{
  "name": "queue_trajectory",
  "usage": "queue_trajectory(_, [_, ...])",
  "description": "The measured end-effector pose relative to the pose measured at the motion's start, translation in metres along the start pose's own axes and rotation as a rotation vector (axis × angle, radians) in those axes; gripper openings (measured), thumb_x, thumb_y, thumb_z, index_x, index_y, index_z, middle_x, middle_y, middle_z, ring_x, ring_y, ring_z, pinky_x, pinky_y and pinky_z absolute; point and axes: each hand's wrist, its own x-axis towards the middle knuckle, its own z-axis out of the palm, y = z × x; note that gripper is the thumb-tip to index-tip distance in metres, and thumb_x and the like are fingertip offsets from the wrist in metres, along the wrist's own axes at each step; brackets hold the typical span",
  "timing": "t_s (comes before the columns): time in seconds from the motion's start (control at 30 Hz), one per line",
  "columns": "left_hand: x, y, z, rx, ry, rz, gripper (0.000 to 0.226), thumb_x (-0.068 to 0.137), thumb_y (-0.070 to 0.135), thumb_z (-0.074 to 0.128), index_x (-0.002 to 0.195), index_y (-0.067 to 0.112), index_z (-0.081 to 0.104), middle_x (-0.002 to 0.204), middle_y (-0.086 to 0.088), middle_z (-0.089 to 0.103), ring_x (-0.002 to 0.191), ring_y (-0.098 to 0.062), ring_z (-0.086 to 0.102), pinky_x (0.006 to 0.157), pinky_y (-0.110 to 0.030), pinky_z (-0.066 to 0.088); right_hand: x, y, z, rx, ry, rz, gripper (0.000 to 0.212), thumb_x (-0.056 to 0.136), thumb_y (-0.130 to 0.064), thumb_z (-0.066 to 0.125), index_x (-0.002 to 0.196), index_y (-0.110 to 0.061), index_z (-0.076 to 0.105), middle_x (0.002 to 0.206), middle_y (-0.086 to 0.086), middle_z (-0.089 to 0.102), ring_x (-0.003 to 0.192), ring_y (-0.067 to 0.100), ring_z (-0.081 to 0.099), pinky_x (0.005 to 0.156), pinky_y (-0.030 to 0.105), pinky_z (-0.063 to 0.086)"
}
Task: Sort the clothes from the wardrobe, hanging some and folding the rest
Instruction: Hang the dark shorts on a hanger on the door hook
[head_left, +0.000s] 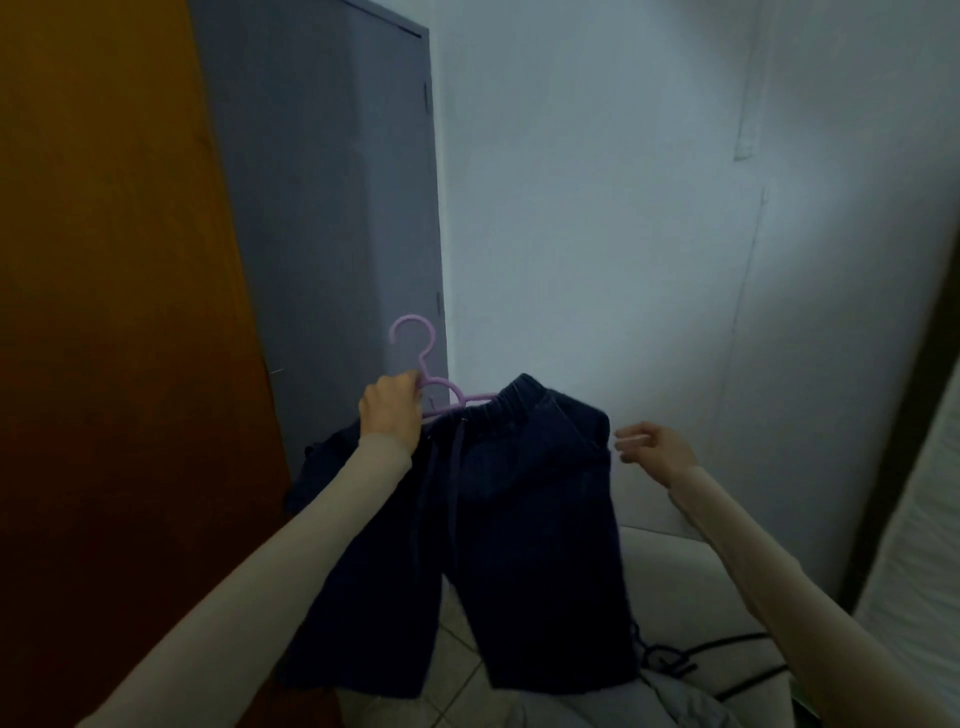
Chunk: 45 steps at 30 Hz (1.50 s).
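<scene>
Left hand (390, 410) raised, fist gripping the hanger (431, 387) below its hook. Shorts (519, 509) hang from it, between both arms. Right hand (652, 451) loosely curled, holding nothing, just beside the waistband.

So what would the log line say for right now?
left hand: grips purple hanger | dark shorts: on hanger | right hand: open, beside waistband

Smooth lilac plastic hanger (427, 371), matt dark denim-like cloth shorts (530, 519), orange-brown wooden panel (104, 312)

Dim, bluish light, brightest on the white wall (597, 234) at centre. The edges bend with wide-angle distortion. The whole frame is soft and grainy.
</scene>
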Motion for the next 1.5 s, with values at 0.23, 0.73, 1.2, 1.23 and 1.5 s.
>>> queue_trajectory(0.23, [-0.013, 0.024, 0.019, 0.186, -0.091, 0.202, 0.020, 0.099, 0.013, 0.043, 0.111, 0.010, 0.059, 0.099, -0.010, 0.066, 0.085, -0.026, 0.061, 0.063, -0.031, 0.039, -0.017, -0.044, 0.039, -0.412, -0.175, -0.536, 0.044, 0.085, -0.021, 0.066, 0.126, -0.015, 0.053, 0.133, 0.003, 0.053, 0.123, 0.021, 0.049, 0.105, 0.032, 0.036])
queue_trajectory(0.73, [-0.040, 0.009, 0.027, -0.173, -0.083, 0.260, 0.031, 0.099, 0.035, 0.040, 0.116, 0.018, 0.058, 0.118, 0.002, 0.061, 0.117, -0.015, 0.047, 0.115, -0.038, 0.009, -0.037, -0.063, 0.085, -0.074, -0.129, -0.571, 0.015, 0.092, -0.004, 0.054, 0.091, 0.008, 0.063, 0.077, 0.016, 0.058, 0.071, 0.018, 0.048, 0.058, 0.007, 0.036])
queue_trajectory(1.2, [-0.062, -0.046, 0.041, -0.664, -0.530, -0.014, 0.046, 0.090, 0.045, 0.052, 0.130, 0.023, 0.045, 0.115, 0.003, 0.053, 0.105, -0.015, 0.053, 0.086, -0.024, 0.039, -0.018, -0.062, 0.060, 0.083, 0.113, -0.342, 0.021, 0.095, -0.011, 0.050, 0.104, 0.006, 0.061, 0.100, 0.013, 0.060, 0.088, 0.019, 0.052, 0.074, 0.020, 0.039])
queue_trajectory(1.23, [-0.062, -0.045, 0.041, -0.660, -0.541, 0.006, 0.045, 0.090, 0.042, 0.054, 0.130, 0.024, 0.045, 0.115, 0.004, 0.053, 0.105, -0.013, 0.052, 0.087, -0.023, 0.039, -0.019, -0.062, 0.060, 0.087, 0.134, -0.342, 0.021, 0.096, -0.010, 0.049, 0.103, 0.006, 0.061, 0.101, 0.015, 0.061, 0.088, 0.020, 0.053, 0.077, 0.023, 0.039])
queue_trajectory(1.5, [-0.058, -0.040, 0.050, -0.500, -0.197, 0.102, 0.021, 0.096, 0.017, 0.053, 0.102, 0.007, 0.070, 0.092, -0.007, 0.070, 0.078, -0.013, 0.060, 0.062, -0.006, 0.036, -0.020, -0.060, 0.056, 0.039, 0.225, -0.328, 0.021, 0.100, -0.013, 0.038, 0.107, 0.001, 0.052, 0.093, 0.008, 0.050, 0.086, 0.019, 0.046, 0.071, 0.026, 0.034])
